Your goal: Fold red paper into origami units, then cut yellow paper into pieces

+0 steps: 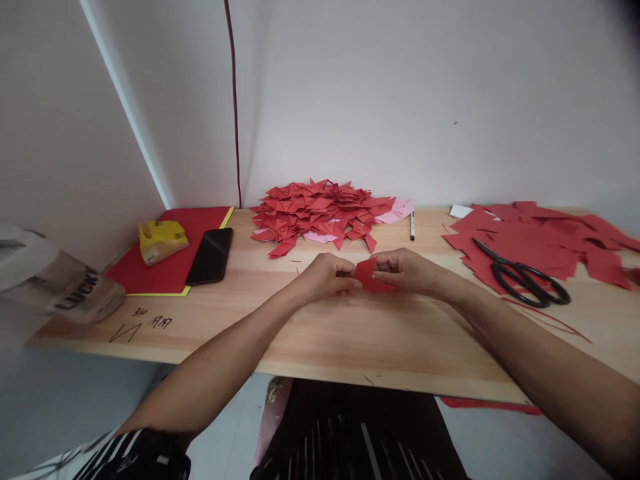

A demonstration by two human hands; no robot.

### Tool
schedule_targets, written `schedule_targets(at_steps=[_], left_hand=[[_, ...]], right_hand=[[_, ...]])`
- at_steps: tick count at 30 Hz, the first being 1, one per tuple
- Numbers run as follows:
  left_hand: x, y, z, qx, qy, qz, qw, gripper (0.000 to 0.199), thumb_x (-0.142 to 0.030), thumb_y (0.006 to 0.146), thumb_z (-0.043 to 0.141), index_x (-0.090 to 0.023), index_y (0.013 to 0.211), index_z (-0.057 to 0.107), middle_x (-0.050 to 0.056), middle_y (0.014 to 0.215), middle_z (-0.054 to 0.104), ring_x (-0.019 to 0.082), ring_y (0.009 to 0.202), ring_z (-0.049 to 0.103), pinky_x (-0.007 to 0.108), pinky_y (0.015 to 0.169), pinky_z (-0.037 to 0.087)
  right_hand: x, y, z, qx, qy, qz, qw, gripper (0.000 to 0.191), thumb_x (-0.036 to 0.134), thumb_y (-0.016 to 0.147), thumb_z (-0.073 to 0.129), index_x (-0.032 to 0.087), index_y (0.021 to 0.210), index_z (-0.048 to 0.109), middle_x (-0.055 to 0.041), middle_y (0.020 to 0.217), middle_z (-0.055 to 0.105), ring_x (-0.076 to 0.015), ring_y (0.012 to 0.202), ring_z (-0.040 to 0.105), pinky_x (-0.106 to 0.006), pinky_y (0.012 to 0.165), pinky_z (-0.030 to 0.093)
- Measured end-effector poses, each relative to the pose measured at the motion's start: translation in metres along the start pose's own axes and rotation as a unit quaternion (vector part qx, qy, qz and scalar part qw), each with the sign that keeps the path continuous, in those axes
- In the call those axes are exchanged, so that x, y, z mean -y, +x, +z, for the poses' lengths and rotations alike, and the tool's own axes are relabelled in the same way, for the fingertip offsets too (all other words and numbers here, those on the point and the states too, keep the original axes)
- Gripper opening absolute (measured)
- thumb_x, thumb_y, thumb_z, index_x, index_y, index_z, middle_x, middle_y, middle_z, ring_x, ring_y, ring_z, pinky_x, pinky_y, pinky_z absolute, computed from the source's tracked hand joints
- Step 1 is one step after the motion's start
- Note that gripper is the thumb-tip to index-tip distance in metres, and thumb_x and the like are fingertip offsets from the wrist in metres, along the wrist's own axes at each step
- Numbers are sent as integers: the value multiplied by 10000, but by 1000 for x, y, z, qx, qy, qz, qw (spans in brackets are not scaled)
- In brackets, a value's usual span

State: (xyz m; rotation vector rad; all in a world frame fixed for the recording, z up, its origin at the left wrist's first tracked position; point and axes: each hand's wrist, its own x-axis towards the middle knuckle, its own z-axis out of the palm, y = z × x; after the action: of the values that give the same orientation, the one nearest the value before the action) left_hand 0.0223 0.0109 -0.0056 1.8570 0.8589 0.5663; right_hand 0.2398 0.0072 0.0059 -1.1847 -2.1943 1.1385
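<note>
A small piece of red paper (369, 275) is held between my two hands above the wooden table (320, 333). My left hand (334, 275) pinches its left edge with thumb and fingers. On the other side, my right hand (401, 271) grips the paper, thumb toward me and fingers curled. Behind the hands, a heap of folded red paper pieces (320, 207) lies against the wall, with some pink paper (397, 212) at its right.
Black scissors (523, 277) rest on flat red paper scraps (530, 240) at the right. A pen (413, 225) lies behind my right hand. Leftward are a black phone (210, 256), a yellow packet (163, 241) on red sheets (135, 273), and a plastic cup (83, 290).
</note>
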Motion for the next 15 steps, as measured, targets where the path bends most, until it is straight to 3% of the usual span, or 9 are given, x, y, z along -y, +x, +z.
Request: schedule_targets(at_steps=[6, 15], left_hand=[[1, -2, -4, -75, 141, 90, 983, 168, -129, 788, 606, -132, 625, 646, -54, 539, 503, 71, 558, 467, 184, 535, 304], [5, -2, -4, -107, 248, 244, 932, 150, -190, 889, 590, -179, 819, 722, 18, 777, 727, 109, 715, 642, 190, 649, 436]], right_hand=[[5, -5, 7, -86, -146, -98, 981, 170, 239, 865, 486, 185, 835, 645, 3, 677, 602, -118, 598, 496, -237, 565, 365], [5, -7, 14, -97, -136, -121, 979, 110, 257, 877, 505, 200, 815, 576, 5, 673, 598, -108, 557, 473, -220, 527, 356]])
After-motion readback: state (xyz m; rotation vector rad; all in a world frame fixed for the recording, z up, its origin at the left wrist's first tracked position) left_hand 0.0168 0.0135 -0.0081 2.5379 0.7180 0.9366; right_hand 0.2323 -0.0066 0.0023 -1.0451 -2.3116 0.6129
